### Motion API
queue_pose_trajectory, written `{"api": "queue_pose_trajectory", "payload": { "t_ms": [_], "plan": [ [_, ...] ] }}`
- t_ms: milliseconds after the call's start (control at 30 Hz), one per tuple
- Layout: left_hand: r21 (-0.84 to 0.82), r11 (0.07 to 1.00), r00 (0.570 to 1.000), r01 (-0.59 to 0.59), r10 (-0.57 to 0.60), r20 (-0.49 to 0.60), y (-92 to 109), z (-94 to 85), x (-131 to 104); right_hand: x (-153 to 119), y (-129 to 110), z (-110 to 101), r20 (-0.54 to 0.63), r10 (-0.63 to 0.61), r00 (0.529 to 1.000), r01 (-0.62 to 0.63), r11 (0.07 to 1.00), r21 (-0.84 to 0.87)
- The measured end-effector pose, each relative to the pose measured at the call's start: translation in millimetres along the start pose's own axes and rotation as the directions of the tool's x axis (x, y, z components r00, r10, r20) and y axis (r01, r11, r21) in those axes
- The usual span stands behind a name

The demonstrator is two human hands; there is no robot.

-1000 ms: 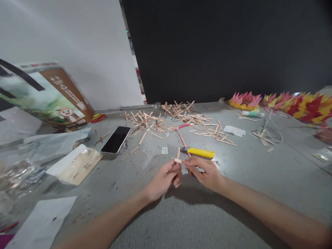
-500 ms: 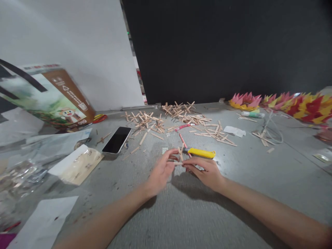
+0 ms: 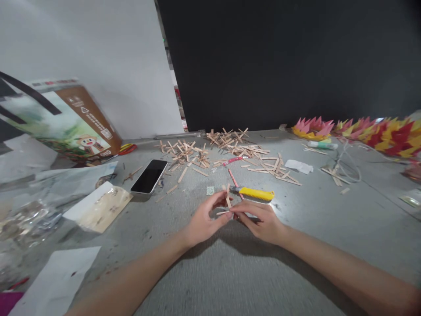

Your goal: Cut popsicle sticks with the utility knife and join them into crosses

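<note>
Between my two hands, above the grey table, is a small piece of joined wooden craft sticks (image 3: 228,197), some pointing up and one lying toward the left. My right hand (image 3: 261,218) pinches it where the sticks meet. My left hand (image 3: 207,217) curls around its left side, thumb tip at the same joint and the other fingers behind the sticks, partly hidden. Just behind my right hand lies a yellow utility knife (image 3: 256,193), across a pink patterned strip (image 3: 232,177). A small pale square (image 3: 210,190) rests behind my left hand.
Piles of wooden sticks and stick crosses (image 3: 226,142) spread along the back. Leftward are a phone (image 3: 149,176), an opened packet (image 3: 105,206), scissors (image 3: 127,149) and a printed bag (image 3: 85,127). Pink-and-yellow paper flowers (image 3: 312,128), a cable (image 3: 353,169) and a glue stick (image 3: 322,145) lie rightward.
My left thumb has moved right and down to the joint of the sticks. The stick piece has turned and tilted slightly. My right hand keeps its pinch.
</note>
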State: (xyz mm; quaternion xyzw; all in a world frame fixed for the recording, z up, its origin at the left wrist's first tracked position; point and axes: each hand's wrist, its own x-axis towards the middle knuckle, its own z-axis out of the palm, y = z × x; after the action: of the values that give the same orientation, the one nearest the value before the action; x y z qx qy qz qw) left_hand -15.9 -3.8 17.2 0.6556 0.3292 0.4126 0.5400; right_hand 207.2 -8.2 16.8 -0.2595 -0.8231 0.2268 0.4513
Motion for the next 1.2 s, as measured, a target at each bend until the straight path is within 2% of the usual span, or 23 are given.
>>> {"api": "queue_pose_trajectory", "payload": {
  "t_ms": [100,400,1200],
  "plan": [
    [-0.036,0.999,0.999,0.030,-0.031,-0.026,-2.6,-0.5,1.3,-0.7,-0.5,0.2,-0.002,0.013,1.000,-0.013,1.000,0.005],
    [-0.120,0.990,0.997,0.078,-0.079,0.002,-1.3,-2.7,3.3,-1.5,2.4,1.3,-0.028,0.054,0.998,-0.054,0.998,0.010],
    [-0.050,0.996,0.996,0.068,-0.070,-0.045,3.2,-1.3,3.0,-2.5,2.4,1.2,-0.009,0.089,0.996,-0.090,0.996,-0.025]
  ]
}}
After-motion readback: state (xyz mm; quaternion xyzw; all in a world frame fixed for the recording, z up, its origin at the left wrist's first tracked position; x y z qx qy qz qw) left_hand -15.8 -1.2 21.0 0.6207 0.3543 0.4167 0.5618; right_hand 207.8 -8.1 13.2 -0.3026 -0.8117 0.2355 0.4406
